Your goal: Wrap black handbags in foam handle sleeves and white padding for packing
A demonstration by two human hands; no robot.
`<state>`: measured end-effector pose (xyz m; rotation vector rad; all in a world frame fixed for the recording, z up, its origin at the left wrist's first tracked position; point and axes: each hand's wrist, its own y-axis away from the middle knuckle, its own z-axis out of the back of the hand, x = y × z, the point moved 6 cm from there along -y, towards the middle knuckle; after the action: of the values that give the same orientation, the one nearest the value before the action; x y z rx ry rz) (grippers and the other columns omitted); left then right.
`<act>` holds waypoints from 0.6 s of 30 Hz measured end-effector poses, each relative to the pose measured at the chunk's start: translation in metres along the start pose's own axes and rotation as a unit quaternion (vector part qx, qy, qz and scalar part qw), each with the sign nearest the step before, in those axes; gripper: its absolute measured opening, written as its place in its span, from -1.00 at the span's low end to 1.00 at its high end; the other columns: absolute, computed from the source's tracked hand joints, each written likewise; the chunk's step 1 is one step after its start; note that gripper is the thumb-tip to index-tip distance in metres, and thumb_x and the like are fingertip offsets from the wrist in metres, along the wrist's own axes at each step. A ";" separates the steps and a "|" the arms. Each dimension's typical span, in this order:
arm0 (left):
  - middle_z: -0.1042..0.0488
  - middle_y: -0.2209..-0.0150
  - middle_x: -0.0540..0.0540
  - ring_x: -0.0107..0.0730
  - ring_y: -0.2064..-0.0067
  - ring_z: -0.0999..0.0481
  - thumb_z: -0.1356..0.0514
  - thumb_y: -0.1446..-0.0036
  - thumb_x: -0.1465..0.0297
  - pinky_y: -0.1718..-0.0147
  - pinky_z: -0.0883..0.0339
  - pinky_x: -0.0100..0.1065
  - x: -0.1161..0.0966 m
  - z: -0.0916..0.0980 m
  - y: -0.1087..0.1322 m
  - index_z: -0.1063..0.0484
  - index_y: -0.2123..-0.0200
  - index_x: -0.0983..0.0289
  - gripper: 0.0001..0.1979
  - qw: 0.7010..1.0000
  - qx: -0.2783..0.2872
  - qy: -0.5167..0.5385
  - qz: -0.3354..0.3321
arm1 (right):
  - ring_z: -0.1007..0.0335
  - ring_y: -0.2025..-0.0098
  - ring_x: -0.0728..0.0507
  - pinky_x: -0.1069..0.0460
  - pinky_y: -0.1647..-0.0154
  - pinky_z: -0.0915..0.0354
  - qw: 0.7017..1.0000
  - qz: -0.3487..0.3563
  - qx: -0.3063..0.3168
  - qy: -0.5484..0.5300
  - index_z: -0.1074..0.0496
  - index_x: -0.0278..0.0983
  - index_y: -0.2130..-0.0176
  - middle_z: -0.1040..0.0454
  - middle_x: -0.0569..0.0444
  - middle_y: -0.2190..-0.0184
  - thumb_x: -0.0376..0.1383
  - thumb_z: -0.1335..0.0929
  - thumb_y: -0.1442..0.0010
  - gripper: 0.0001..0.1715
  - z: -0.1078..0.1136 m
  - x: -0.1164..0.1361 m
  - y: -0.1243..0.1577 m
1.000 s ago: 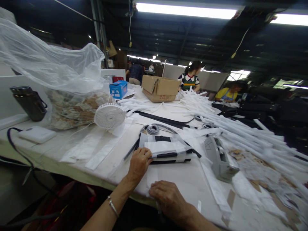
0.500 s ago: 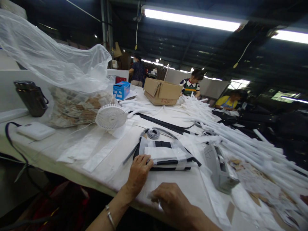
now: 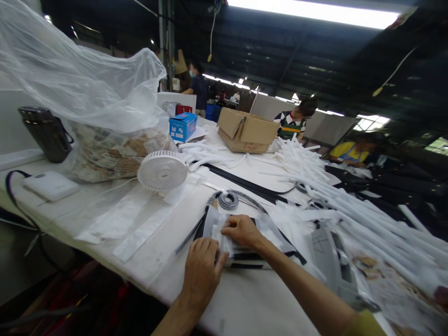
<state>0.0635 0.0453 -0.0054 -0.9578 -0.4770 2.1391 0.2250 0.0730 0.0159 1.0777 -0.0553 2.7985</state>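
Note:
On the white table [image 3: 245, 298] lies a flat bundle of black-and-white straps [image 3: 245, 254], partly covered by a white plastic wrap [image 3: 224, 238]. My right hand [image 3: 241, 232] reaches across the top and pinches the wrap with its fingertips. My left hand [image 3: 201, 275] grips the bundle's near edge, its fingers closed on the same wrap. A grey cord coil [image 3: 228, 200] sits just behind the bundle. To the right stands a grey plastic device [image 3: 331, 263], its purpose unclear. Part of the bundle is hidden by my hands.
Long white wrapped tubes [image 3: 367, 214] lie heaped at right. Behind stand a cardboard box [image 3: 247, 130] and blue box [image 3: 182, 127]. At left are a small white fan [image 3: 162, 171] and bagged papers [image 3: 119, 151]. Co-workers [image 3: 294, 123] work beyond the table.
My right hand has moved from the table in front of the bundle onto its top, and the white piece now lies over the bundle. The whole view has shifted as my head turned.

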 end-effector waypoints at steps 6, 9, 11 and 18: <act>-0.32 0.49 0.04 -0.22 0.38 -0.34 -0.08 -0.18 0.52 0.33 -0.19 -0.16 0.006 -0.008 -0.016 -0.25 0.49 0.21 -0.80 0.996 -0.007 -0.081 0.029 | -0.38 0.36 -0.05 0.09 0.29 -0.21 0.999 0.007 -0.037 0.012 -0.48 -0.26 0.46 -0.49 0.16 0.46 -0.34 -0.41 -0.06 -0.93 -0.006 -0.007 0.000; -0.32 0.50 0.04 -0.22 0.40 -0.34 -0.07 -0.17 0.52 0.34 -0.19 -0.16 0.004 -0.008 -0.018 -0.26 0.47 0.21 -0.82 0.993 -0.002 -0.112 0.023 | -0.37 0.36 -0.06 0.07 0.29 -0.21 0.997 -0.006 -0.062 0.037 -0.46 -0.26 0.45 -0.47 0.13 0.44 -0.34 -0.44 -0.04 -0.93 -0.006 -0.009 0.001; -0.38 0.46 0.05 -0.22 0.39 -0.36 -0.06 -0.20 0.51 0.35 -0.20 -0.16 0.002 -0.009 -0.018 -0.33 0.39 0.22 -0.87 0.992 0.012 -0.127 0.013 | -0.36 0.35 -0.06 0.07 0.28 -0.22 0.997 -0.018 -0.068 0.037 -0.45 -0.26 0.44 -0.47 0.12 0.42 -0.34 -0.44 -0.05 -0.92 -0.008 -0.012 0.001; -0.54 0.07 0.12 -0.20 0.01 -0.48 0.05 -0.28 0.56 -0.08 -0.22 -0.06 -0.026 -0.015 -0.008 -0.40 0.19 0.22 -0.74 0.986 -0.010 -0.104 -0.131 | -0.34 0.38 -0.06 0.07 0.34 -0.17 0.995 -0.026 -0.077 0.055 -0.42 -0.25 0.40 -0.46 0.12 0.45 -0.35 -0.40 -0.11 -0.94 -0.013 -0.019 0.001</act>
<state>0.0900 0.0319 0.0017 -0.6440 -0.6890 2.0049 0.2298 0.0709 -0.0062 0.8774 -0.2239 2.7488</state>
